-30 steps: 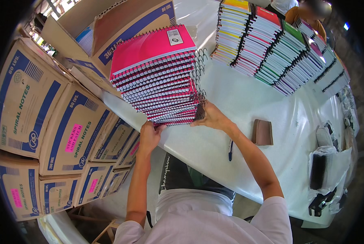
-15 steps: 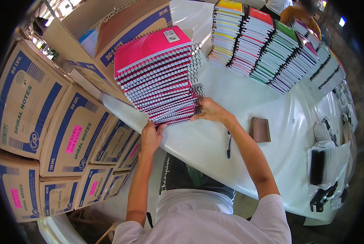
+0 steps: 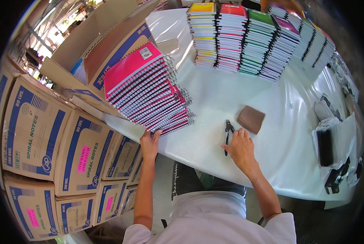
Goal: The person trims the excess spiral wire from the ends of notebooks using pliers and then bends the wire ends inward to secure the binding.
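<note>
While the left hand (image 3: 150,144) sits at the near lower corner of a leaning stack of pink spiral notebooks (image 3: 139,93), left of the frame's centre, its thumb and fingers touch the bottom edge, though whether they are clamped on it I cannot tell. Right of centre, the right hand (image 3: 241,149) is palm down with bent fingers, just beside a pen (image 3: 226,142) and a slim dark tool (image 3: 230,125); whether it grasps either is unclear. A brown block (image 3: 251,119) lies just above that hand on the white table (image 3: 206,107). An open carton (image 3: 125,55) stands at the upper left, closed cartons (image 3: 35,130) fill the left side, and neat notebook stacks (image 3: 233,42) line the upper right.
</note>
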The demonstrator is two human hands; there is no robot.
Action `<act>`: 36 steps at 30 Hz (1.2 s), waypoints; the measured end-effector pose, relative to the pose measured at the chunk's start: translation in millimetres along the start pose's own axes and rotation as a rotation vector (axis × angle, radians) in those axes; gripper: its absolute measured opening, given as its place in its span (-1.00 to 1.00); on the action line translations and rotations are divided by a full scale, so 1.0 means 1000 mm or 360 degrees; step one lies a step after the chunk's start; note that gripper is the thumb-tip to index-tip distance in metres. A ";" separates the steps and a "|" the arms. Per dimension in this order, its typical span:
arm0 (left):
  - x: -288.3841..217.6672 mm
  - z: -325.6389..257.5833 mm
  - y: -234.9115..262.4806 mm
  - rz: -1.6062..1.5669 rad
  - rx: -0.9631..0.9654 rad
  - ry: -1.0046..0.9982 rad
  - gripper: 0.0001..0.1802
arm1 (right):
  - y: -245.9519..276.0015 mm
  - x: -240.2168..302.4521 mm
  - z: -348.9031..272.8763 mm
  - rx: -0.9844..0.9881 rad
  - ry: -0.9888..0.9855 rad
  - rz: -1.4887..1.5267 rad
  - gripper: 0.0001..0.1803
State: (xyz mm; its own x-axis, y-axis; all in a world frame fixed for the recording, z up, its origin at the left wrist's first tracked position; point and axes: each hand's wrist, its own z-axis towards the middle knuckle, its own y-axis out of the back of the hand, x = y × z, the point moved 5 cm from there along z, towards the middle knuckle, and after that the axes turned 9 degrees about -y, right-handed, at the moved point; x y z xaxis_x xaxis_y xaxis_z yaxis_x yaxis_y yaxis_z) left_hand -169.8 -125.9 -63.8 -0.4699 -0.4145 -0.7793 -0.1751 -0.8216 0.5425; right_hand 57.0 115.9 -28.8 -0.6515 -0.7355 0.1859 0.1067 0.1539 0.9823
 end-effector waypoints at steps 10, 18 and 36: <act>-0.047 -0.025 0.042 0.1050 0.0077 -0.0425 -0.58 | -0.006 0.033 -0.034 -0.0376 0.0419 0.0005 -0.22; -0.325 0.051 0.095 0.0948 0.0181 -0.1503 -0.37 | -0.018 0.034 0.016 -0.0209 0.0389 0.0621 -0.44; -0.322 0.167 -0.007 0.0920 0.2097 -0.1096 -0.29 | 0.100 0.174 0.047 0.1499 0.0363 0.3277 -0.20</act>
State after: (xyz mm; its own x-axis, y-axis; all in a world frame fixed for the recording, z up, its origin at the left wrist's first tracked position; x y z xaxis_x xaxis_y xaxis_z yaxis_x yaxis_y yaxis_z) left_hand -161.7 78.6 235.5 -0.9551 0.0121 -0.2962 -0.2632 0.4252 0.8660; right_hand -81.1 34.5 100.4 -0.0870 0.7421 0.6646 -0.0120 0.6663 -0.7456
